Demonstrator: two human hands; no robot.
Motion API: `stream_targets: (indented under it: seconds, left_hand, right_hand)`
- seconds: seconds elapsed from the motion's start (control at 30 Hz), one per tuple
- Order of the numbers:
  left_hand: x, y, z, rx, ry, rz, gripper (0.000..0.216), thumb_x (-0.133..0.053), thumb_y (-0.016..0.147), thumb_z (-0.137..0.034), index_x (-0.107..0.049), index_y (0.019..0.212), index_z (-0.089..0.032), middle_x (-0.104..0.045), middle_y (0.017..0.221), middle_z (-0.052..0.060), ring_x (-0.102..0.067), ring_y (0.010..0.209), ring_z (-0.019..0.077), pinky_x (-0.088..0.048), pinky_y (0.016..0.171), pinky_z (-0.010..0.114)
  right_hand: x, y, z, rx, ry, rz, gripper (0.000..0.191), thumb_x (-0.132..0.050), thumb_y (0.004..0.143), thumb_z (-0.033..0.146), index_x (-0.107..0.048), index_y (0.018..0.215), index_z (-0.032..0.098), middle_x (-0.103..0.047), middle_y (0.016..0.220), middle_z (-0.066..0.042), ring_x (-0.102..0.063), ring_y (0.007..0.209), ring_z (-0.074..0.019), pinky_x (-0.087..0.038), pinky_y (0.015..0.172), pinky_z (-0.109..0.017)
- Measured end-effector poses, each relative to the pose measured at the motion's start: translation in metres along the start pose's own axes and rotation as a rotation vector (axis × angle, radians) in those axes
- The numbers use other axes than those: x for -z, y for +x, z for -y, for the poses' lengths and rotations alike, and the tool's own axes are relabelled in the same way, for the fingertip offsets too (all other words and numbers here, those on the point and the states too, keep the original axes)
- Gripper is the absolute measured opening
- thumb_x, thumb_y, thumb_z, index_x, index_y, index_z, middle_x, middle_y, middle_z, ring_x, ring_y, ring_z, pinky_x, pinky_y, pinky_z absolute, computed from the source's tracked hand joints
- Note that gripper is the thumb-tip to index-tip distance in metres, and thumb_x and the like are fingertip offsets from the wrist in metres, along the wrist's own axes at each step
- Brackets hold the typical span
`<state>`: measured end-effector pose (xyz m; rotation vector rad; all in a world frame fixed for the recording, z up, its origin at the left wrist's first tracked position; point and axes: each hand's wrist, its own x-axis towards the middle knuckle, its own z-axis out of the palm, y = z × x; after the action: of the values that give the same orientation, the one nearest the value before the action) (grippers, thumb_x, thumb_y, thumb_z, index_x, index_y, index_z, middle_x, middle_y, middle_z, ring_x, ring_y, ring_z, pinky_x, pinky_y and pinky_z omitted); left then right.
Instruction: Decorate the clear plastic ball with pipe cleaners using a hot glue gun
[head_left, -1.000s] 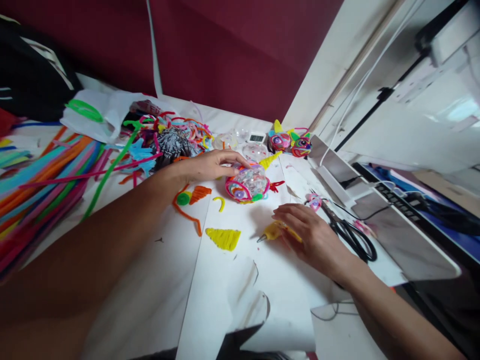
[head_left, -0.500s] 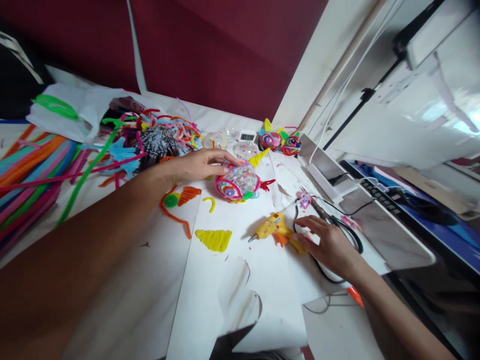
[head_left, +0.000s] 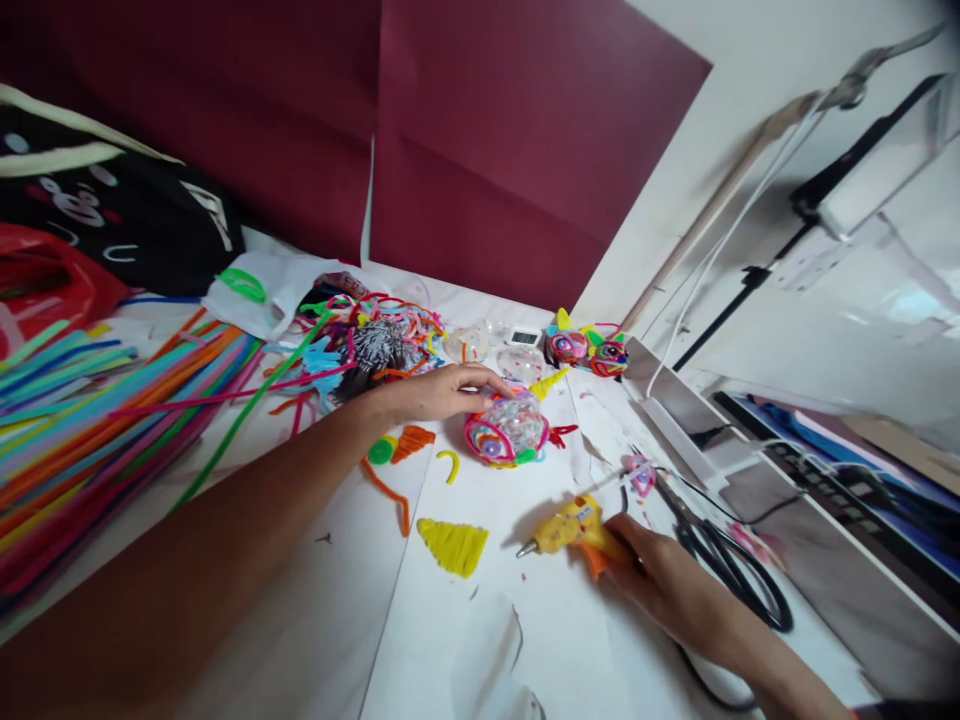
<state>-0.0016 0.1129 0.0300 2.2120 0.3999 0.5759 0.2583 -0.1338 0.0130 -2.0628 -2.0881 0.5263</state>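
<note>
My left hand (head_left: 439, 392) reaches across the white table and rests its fingers on a clear ball (head_left: 508, 430) wrapped in pink, yellow and green pipe cleaners, with a yellow cone horn (head_left: 549, 381). My right hand (head_left: 664, 580) grips the handle of a yellow glue gun (head_left: 568, 528) whose nozzle points left, just above the paper. A yellow pipe-cleaner triangle (head_left: 453, 545) lies in front of the gun. An orange cone (head_left: 413, 441) and a green coil (head_left: 383, 451) lie left of the ball.
Long coloured pipe cleaners (head_left: 97, 410) cover the left side, with a tangle of cut pieces (head_left: 367, 335) behind. Two finished decorated balls (head_left: 589, 350) stand at the back by a small clock (head_left: 523, 337). Black scissors (head_left: 731, 570) lie at the right, next to a keyboard (head_left: 825, 490).
My right hand has closed on the glue gun's handle and lifted it slightly. The view has tilted up and to the left. My left hand stays on the ball.
</note>
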Motion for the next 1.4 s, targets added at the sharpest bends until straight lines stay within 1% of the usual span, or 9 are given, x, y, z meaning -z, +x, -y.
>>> stream_targets:
  seconds: [0.27,0.43,0.53,0.7,0.77,0.83,1.03,1.13,1.4]
  left_hand:
    - [0.0,0.001,-0.003,0.025,-0.05,0.01,0.027,-0.05,0.092,-0.022,-0.069,0.11,-0.026,-0.06,0.13,0.005,-0.053,0.126,0.0191,-0.036,0.113,0.036]
    - [-0.001,0.001,-0.004,0.03,-0.051,0.009,0.029,-0.049,0.091,-0.018,-0.069,0.11,-0.022,-0.058,0.132,0.006,-0.051,0.129,0.0185,-0.033,0.114,0.035]
    - [-0.001,0.002,-0.004,0.039,-0.047,0.012,0.03,-0.048,0.091,-0.018,-0.069,0.112,-0.021,-0.058,0.133,0.006,-0.051,0.129,0.0183,-0.032,0.115,0.033]
    - [-0.001,0.002,-0.002,0.04,-0.035,0.005,0.03,-0.048,0.091,-0.018,-0.069,0.114,-0.021,-0.059,0.134,0.005,-0.051,0.129,0.0178,-0.033,0.114,0.032]
    - [-0.002,0.002,-0.002,0.041,-0.033,-0.002,0.031,-0.049,0.091,-0.018,-0.069,0.115,-0.021,-0.059,0.135,0.005,-0.051,0.129,0.0179,-0.034,0.113,0.033]
    - [-0.002,0.002,-0.001,0.039,-0.035,-0.009,0.032,-0.049,0.091,-0.016,-0.069,0.115,-0.023,-0.059,0.134,0.004,-0.052,0.129,0.0175,-0.034,0.113,0.032]
    - [-0.003,0.002,-0.001,0.022,-0.043,-0.007,0.032,-0.049,0.09,-0.013,-0.069,0.112,-0.024,-0.063,0.131,0.002,-0.053,0.127,0.0164,-0.037,0.112,0.031]
    - [-0.002,0.002,-0.002,0.015,-0.016,0.007,0.032,-0.048,0.091,-0.013,-0.068,0.114,-0.024,-0.062,0.132,0.003,-0.053,0.128,0.0166,-0.037,0.111,0.031]
    - [-0.002,0.004,-0.005,0.005,0.02,0.016,0.033,-0.047,0.091,-0.01,-0.067,0.115,-0.022,-0.06,0.133,0.005,-0.053,0.126,0.0155,-0.036,0.111,0.03]
  right_hand:
    - [0.008,-0.008,0.001,0.035,0.326,-0.125,0.029,-0.049,0.095,0.043,-0.056,0.115,0.023,-0.066,0.086,-0.004,-0.06,0.068,-0.0173,-0.052,0.059,-0.027]
    - [0.019,-0.016,0.02,-0.17,0.476,-0.258,0.048,-0.059,0.089,0.052,-0.062,0.127,0.024,-0.073,0.105,-0.006,-0.068,0.089,-0.0233,-0.056,0.075,-0.029]
    - [0.024,-0.02,0.033,-0.276,0.618,-0.374,0.048,-0.061,0.087,0.054,-0.068,0.123,0.024,-0.074,0.108,-0.007,-0.068,0.099,-0.0274,-0.056,0.079,-0.031]
    - [0.026,-0.009,0.046,-0.169,0.861,-0.412,0.035,-0.068,0.082,0.053,-0.075,0.092,0.02,-0.068,0.075,-0.005,-0.063,0.068,-0.0191,-0.051,0.056,-0.026]
    - [0.026,-0.003,0.05,-0.123,0.951,-0.456,0.033,-0.07,0.081,0.052,-0.072,0.082,0.02,-0.063,0.07,-0.004,-0.058,0.061,-0.0148,-0.046,0.048,-0.021]
    - [0.025,0.002,0.053,-0.101,1.008,-0.496,0.031,-0.076,0.077,0.049,-0.07,0.084,0.02,-0.064,0.072,-0.003,-0.058,0.06,-0.0135,-0.045,0.047,-0.02]
    - [0.018,0.013,0.065,-0.118,0.85,-0.546,0.035,-0.084,0.069,0.043,-0.067,0.085,0.017,-0.069,0.07,-0.005,-0.064,0.053,-0.0171,-0.053,0.044,-0.025]
    - [0.014,0.027,0.069,-0.026,0.799,-0.519,0.032,-0.079,0.075,0.042,-0.065,0.088,0.017,-0.069,0.075,-0.006,-0.067,0.057,-0.0181,-0.058,0.049,-0.028]
    - [0.0,0.054,0.057,0.202,0.496,-0.519,0.026,-0.063,0.089,0.038,-0.058,0.107,0.021,-0.064,0.107,-0.01,-0.069,0.066,-0.0165,-0.058,0.052,-0.026]
